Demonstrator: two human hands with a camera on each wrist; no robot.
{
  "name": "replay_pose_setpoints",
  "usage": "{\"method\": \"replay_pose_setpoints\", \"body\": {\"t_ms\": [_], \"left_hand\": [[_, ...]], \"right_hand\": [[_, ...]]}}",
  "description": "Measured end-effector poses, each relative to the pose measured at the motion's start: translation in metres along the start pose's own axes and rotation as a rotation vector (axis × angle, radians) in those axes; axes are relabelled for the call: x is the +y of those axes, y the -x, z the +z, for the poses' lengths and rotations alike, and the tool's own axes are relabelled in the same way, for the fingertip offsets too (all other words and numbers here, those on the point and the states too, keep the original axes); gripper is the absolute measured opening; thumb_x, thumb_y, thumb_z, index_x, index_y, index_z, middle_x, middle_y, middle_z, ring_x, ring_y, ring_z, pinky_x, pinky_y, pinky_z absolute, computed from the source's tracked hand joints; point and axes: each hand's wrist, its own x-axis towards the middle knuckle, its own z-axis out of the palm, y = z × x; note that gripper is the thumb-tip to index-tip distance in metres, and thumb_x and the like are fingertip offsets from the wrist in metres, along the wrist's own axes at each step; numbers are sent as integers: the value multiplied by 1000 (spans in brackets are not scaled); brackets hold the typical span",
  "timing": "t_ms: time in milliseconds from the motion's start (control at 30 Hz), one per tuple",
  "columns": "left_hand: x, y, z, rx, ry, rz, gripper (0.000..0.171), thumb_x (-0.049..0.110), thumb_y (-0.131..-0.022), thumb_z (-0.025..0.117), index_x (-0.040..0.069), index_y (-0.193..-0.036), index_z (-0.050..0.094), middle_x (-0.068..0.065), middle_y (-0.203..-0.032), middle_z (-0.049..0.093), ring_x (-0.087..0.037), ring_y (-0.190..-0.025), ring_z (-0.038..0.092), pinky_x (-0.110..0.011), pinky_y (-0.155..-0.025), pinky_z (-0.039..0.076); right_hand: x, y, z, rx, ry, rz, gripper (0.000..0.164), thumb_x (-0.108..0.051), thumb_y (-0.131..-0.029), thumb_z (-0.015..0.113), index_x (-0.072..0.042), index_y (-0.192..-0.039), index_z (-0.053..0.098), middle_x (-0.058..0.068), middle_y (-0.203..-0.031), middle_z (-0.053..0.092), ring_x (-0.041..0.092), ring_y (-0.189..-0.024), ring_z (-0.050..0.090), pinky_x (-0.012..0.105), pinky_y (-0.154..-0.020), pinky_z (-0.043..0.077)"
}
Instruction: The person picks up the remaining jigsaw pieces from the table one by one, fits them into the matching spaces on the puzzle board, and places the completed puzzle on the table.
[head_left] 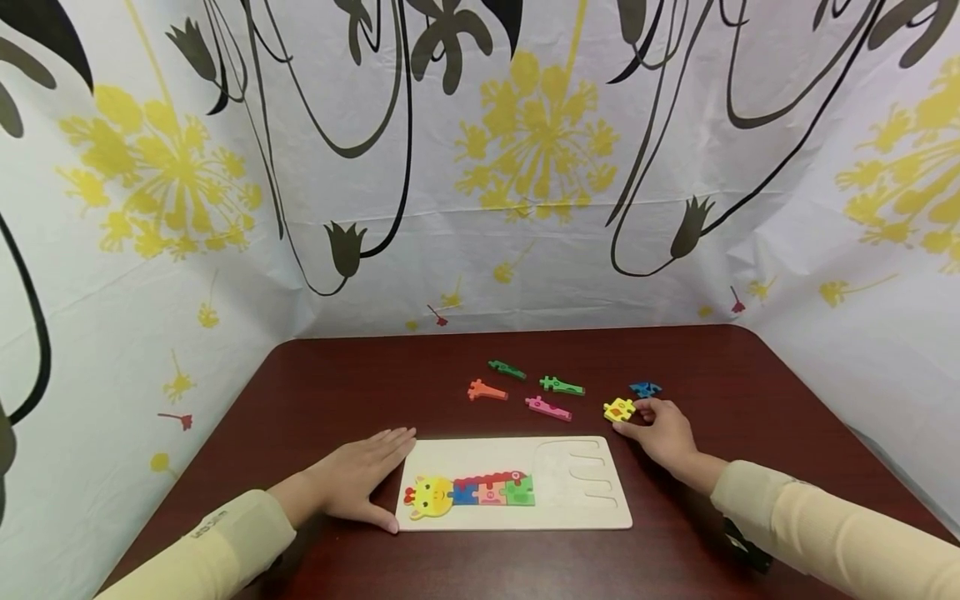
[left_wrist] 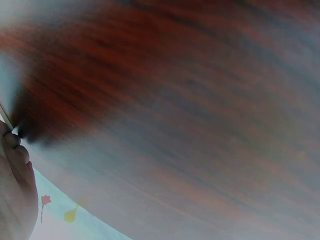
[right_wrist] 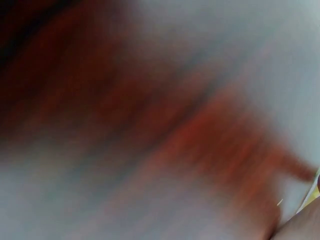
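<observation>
My left hand (head_left: 363, 472) lies with fingers extended against the left edge of the pale board (head_left: 513, 454). On it, from the left, sit the yellow giraffe head (head_left: 432, 497), then fitted blue, pink and green body pieces; empty leg outlines lie at right. Beyond its far edge, loose orange (head_left: 487, 390), dark green, pink and light green pieces lie apart. Farther right, my right hand (head_left: 666, 435) pinches the yellow piece (head_left: 618, 410) between thumb and forefinger, near a blue piece (head_left: 645, 389).
</observation>
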Motion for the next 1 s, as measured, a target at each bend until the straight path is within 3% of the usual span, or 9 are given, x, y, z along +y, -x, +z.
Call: {"method": "replay_pose_setpoints", "body": {"t_ms": [467,800,1000], "left_hand": [[-2,0,3,31,-8,10,115,85,-77,42,1,-154,22,-12,-160,20,-26,-145,18,-41,-114,23],[-1,0,4,40,-16,8,116,86,-76,42,2,-153,23,-11,-159,21,-25,-145,19,-41,-114,24],[-1,0,3,27,-10,7,115,86,-77,41,2,-154,22,-11,-160,19,-25,-146,18,-41,-114,24]], "right_hand": [[-1,2,-13,-74,-82,29,62,-35,-86,75,10,-124,55,25,-114,60,37,-101,57,50,-84,49],[-2,-1,-16,-65,-115,7,58,-33,-86,76,7,-124,57,18,-108,62,29,-96,56,39,-80,49],[-12,0,-18,-64,-137,-13,57,-31,-85,76,6,-124,57,16,-108,62,27,-96,56,39,-81,49]]}}
